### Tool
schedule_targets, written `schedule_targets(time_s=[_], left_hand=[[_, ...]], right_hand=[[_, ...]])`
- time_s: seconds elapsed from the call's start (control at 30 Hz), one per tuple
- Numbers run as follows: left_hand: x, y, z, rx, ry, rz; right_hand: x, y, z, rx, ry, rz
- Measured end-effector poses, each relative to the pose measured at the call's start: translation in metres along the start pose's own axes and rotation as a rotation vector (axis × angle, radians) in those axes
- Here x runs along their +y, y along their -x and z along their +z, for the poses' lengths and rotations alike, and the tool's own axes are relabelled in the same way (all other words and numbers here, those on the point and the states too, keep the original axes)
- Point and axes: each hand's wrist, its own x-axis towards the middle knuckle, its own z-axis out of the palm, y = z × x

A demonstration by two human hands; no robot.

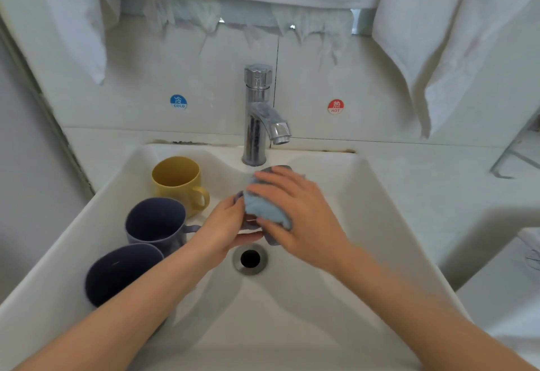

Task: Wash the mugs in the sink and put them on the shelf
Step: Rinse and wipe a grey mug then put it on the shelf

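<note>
Head view: grey mug (271, 239) held over the sink (365, 195) drain (250, 259).
Left hand (225, 224) grips the grey mug, mostly hidden by the right hand (295, 212) clutching a blue cloth (263, 209); yellow mug (178, 186) and two dark mugs (157, 224) (122, 274) line the sink's left side.

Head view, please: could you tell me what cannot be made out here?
Held mug, head view: mostly covered by blue cloth, left hand and right hand.
Nearest dark mug, head view: near side hidden by left forearm.
Metal rack, head view: cut off by right edge.
</note>
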Motion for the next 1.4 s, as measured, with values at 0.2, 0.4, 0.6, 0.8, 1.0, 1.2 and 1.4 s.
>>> schedule_targets(time_s=[0.2, 0.4, 0.6, 0.8, 1.0, 1.2, 1.4], left_hand=[[0.001, 0.002, 0.001, -0.045, 0.108, -0.021], [0.003, 0.003, 0.002, 0.008, 0.138, -0.067], [0.006, 0.005, 0.005, 0.018, 0.100, -0.042], [0.006, 0.006, 0.001, 0.004, 0.079, -0.037], [0.005, 0.007, 0.002, 0.000, 0.072, -0.040], [0.009, 0.009, 0.005, 0.032, 0.091, -0.006], [0.010, 0.006, 0.001, 0.092, 0.071, 0.005]], right_hand=[[0.001, 0.000, 0.016, 0.050, 0.152, 0.055], [0.006, -0.005, -0.004, 0.165, -0.416, 0.444], [0.017, -0.004, -0.010, 0.206, -0.565, 0.634], [0.001, 0.004, 0.009, 0.010, -0.155, 0.233], [0.008, 0.001, 0.010, 0.063, -0.160, 0.190], [0.038, -0.001, -0.006, 0.047, -0.641, 0.716], [0.017, -0.003, -0.009, 0.218, -0.569, 0.466]])
